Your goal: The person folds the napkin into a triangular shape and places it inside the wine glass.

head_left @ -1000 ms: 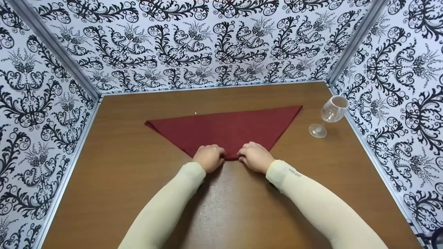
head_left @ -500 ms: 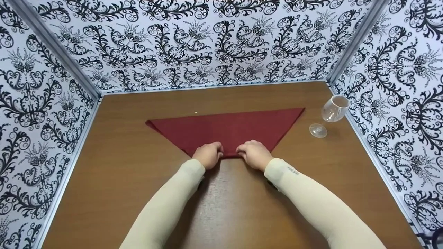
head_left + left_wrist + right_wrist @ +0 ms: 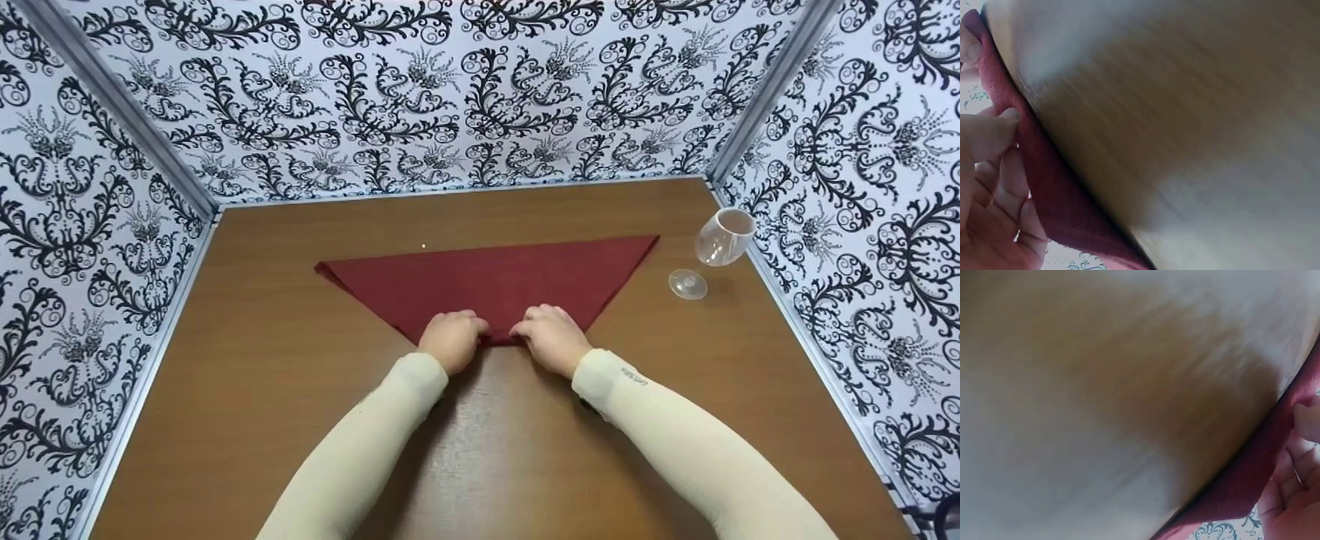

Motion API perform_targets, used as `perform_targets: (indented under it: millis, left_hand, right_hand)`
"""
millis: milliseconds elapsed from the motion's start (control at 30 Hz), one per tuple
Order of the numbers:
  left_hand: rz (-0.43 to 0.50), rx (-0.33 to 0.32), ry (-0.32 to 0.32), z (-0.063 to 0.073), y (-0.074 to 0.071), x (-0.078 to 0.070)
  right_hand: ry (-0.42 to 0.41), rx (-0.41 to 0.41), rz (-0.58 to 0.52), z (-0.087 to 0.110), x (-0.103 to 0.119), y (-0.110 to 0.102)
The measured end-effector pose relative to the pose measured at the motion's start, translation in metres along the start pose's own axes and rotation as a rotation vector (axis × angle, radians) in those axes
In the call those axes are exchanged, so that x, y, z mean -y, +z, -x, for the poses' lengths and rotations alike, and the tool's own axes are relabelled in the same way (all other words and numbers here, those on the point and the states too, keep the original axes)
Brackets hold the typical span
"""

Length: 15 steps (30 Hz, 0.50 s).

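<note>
A dark red cloth napkin [image 3: 487, 281] lies on the wooden table, its long edge at the back and its sides narrowing toward a short near edge. My left hand [image 3: 454, 339] pinches the near edge left of its middle, fingers curled. Close beside it, my right hand [image 3: 553, 337] grips the same edge on the right. In the left wrist view, the left thumb [image 3: 1009, 114] presses on the folded strip of napkin [image 3: 1047, 180]. The right wrist view shows the right thumb [image 3: 1306, 419] on the cloth, with bent fingers behind. The fingertips under the fold are hidden.
A clear wine glass [image 3: 721, 241] stands upright at the right of the table [image 3: 262, 397], apart from the napkin. Panels with black-and-white scroll patterns [image 3: 427, 97] enclose the back and both sides.
The napkin's far right corner has shifted slightly right and nearer. Both hands keep to the near edge, with only small shifts of the fingers. The wine glass stays put.
</note>
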<state>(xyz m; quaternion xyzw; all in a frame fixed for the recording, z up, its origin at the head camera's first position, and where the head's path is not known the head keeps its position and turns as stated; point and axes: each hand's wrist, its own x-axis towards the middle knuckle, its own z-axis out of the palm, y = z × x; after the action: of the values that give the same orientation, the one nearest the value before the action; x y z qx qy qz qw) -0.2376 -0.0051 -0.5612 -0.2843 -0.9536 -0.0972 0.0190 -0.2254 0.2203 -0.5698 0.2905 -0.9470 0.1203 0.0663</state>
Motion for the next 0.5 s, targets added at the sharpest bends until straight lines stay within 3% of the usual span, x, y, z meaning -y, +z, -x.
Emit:
perform_targets:
  millis: [233,500]
  left_hand:
    - [-0.043,0.049,0.061,0.0028,-0.0033,0.0016]
    - [-0.035,0.101,0.013,-0.0002,-0.0051,-0.0019]
  right_hand:
    - [-0.043,0.014,0.003,0.0055,-0.003,-0.0022]
    - [-0.047,0.037,-0.004,0.0044,-0.0057,0.0001]
